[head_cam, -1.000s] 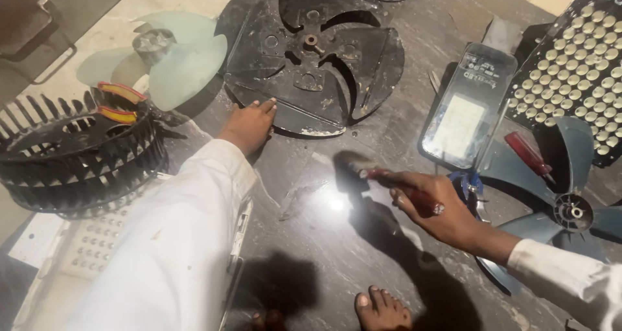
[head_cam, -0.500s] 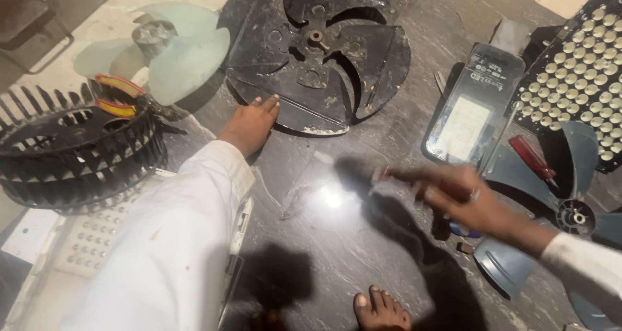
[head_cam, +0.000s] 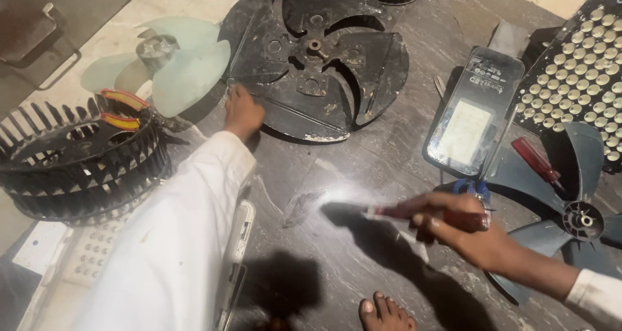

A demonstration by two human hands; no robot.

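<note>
My left hand (head_cam: 243, 114) rests with its fingers against the near rim of a large black fan blade (head_cam: 363, 65) that lies flat on the dark stone floor. My right hand (head_cam: 470, 234) grips a red-handled screwdriver (head_cam: 424, 212), whose tip points left, low over the floor. This hand is just in front of a grey-blue fan blade (head_cam: 576, 230) and a flat rectangular lamp housing (head_cam: 470, 120).
A black blower wheel (head_cam: 71, 159) stands at the left with red-and-yellow pliers (head_cam: 123, 111) on it; a pale green fan blade (head_cam: 184, 68) lies behind. At the right are an LED panel (head_cam: 576, 78) and another red screwdriver (head_cam: 534, 159). A bare foot (head_cam: 385, 311) shows at the bottom, a white panel (head_cam: 78, 260) lower left.
My right hand has drifted a little right and nearer to me, and the screwdriver now lies level, pointing left. My left hand stays at the black blade's rim.
</note>
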